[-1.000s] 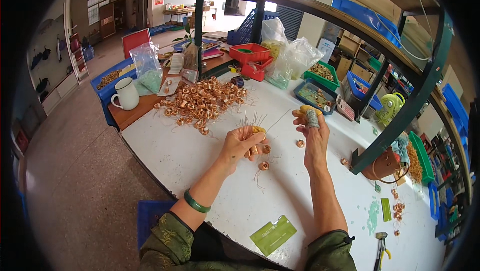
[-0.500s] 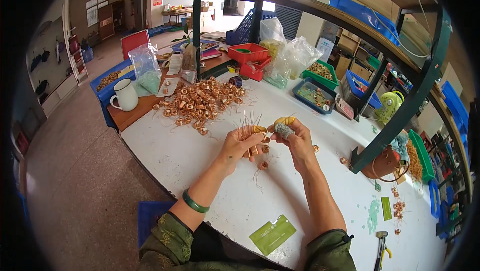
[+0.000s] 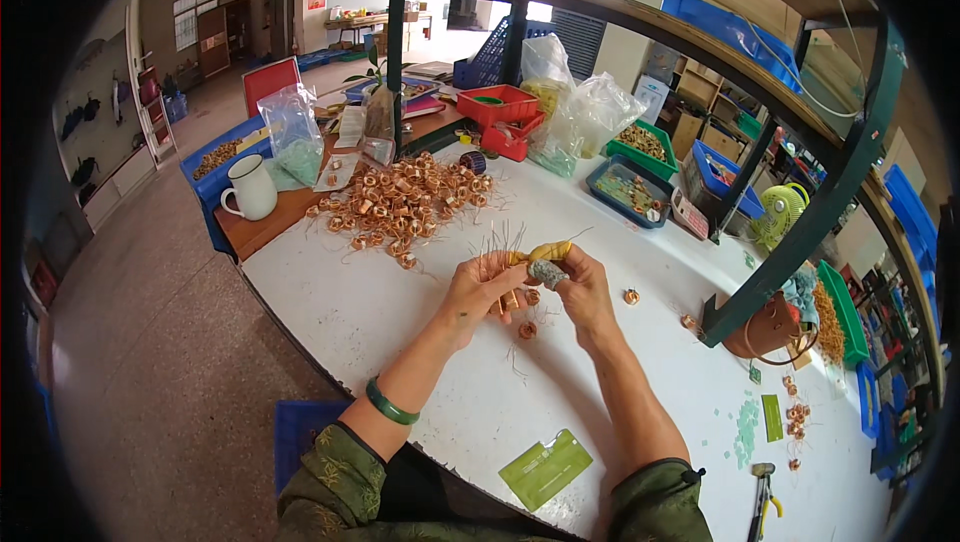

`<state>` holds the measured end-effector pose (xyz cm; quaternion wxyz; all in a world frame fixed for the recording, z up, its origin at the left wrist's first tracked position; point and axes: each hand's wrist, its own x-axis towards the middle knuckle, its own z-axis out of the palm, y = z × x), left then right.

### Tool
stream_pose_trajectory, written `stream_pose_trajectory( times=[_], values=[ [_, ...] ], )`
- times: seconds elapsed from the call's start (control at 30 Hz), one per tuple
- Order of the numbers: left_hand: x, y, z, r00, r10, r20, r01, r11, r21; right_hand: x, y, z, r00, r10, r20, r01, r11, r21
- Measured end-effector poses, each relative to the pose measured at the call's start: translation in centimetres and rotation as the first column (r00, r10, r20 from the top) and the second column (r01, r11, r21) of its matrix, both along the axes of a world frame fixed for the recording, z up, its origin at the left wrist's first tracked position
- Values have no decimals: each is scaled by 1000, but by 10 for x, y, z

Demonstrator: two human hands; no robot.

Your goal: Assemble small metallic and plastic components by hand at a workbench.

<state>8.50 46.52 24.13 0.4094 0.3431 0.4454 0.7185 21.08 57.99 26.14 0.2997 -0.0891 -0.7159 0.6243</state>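
Note:
My left hand (image 3: 475, 292) is closed around several copper wire coils (image 3: 511, 300), whose thin wire ends stick up past the fingers. My right hand (image 3: 585, 294), with yellow wrapping on a finger and grey wrapping on the thumb, is pinched right against the left fingertips. A fine wire end pokes out above it; the piece between the fingers is mostly hidden, seemingly a coil's wire. Below the hands a loose copper coil (image 3: 527, 331) lies on the white table (image 3: 450, 422). Another loose coil (image 3: 631, 296) sits right of my right hand.
Beyond my hands rises a big heap of copper coils (image 3: 400, 202), with a white mug (image 3: 250, 189) to its left. A dark shelf post (image 3: 800, 202) stands at the right. Near the front are a green card (image 3: 545, 469) and a hammer (image 3: 762, 497) beside yellow-handled pliers.
My right hand has shifted slightly left and its wrapped thumb has come up against the left fingertips. My left hand stays in place with the coils.

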Motion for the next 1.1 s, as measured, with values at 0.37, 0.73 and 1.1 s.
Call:
stream_pose_trajectory(
  times=[0.37,0.73,1.1],
  values=[
    [-3,-2,3,993,31,111,-41,995,89,2,-11,17,991,-127,-45,129,991,28],
    [-13,0,1,970,53,236,-84,989,124,5,-8,11,999,-32,-43,53,665,745],
    [-1,3,-2,999,-29,-16,31,989,148,0,-12,16,953,-157,-258,113,977,-178]
  ],
)
